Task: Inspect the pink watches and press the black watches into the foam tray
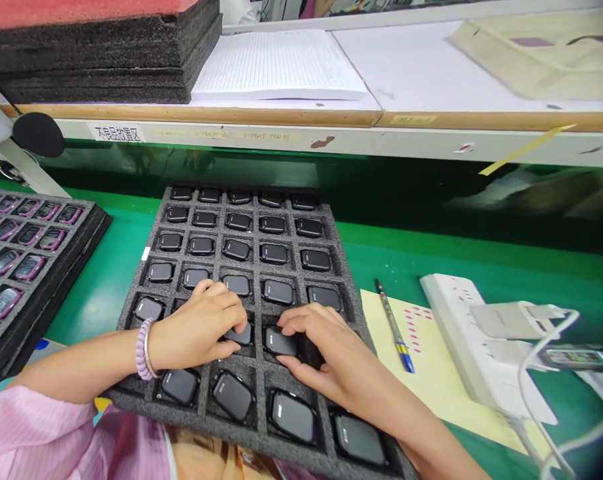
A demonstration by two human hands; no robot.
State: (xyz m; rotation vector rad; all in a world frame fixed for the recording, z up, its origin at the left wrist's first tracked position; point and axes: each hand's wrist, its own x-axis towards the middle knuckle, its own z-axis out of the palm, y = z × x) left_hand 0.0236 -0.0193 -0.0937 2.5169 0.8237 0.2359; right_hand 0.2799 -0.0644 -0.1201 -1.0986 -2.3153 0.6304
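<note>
A green workbench (481, 267) carries a dark foam tray (254, 277) whose square pockets each seat a black device, flanked by a second tray (26, 267) at left and a yellow sheet (431, 360), white power strip (461, 333) and pen (394, 327) at right. The left hand (196, 327) curls over one black device (240, 335), fingertips pinching it in its pocket. The right hand (321, 347) grips the neighbouring device (280, 341) between thumb and fingers, just beside the first.

A foam tray (341, 280) is lying between another tray (89, 230) at left and a pen (394, 328) on paper (434, 373) at right.
</note>
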